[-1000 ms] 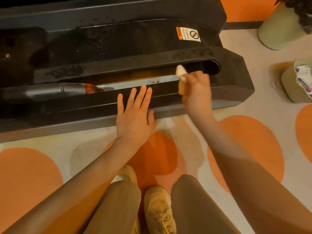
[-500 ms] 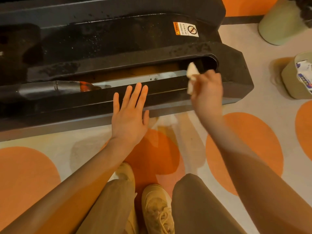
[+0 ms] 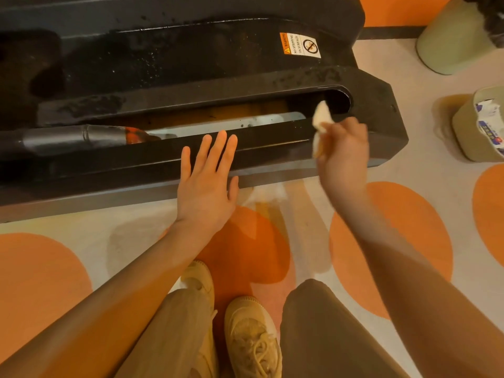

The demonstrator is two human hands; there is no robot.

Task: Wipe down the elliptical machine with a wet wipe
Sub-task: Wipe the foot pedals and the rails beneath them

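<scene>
Elliptical machine base (image 3: 376,110), black plastic, seen from above on a pale floor (image 3: 403,170) patterned with orange circles. A long slot opens along the near side of the housing; inside it lie a silver rail (image 3: 226,124) and, toward the left, a dark tubular arm (image 3: 68,137). A warning sticker (image 3: 300,45) sits on the upper deck.

Right hand (image 3: 342,156): fingers curled around a crumpled white wet wipe (image 3: 320,124), pinching it so that one end protrudes upward over the rounded right end of the slot. Whether the wipe touches the plastic cannot be told.

Left hand (image 3: 207,181): flat, fingers straight and slightly spread, holding nothing; the fingertips lie over the near wall of the housing, the palm over its lower edge.

Below, the person's tan trousers and tan laced shoe (image 3: 252,336). At right, a pale green bin (image 3: 450,36) and a smaller container (image 3: 469,132) holding a printed packet (image 3: 491,124), both well apart from the machine.
</scene>
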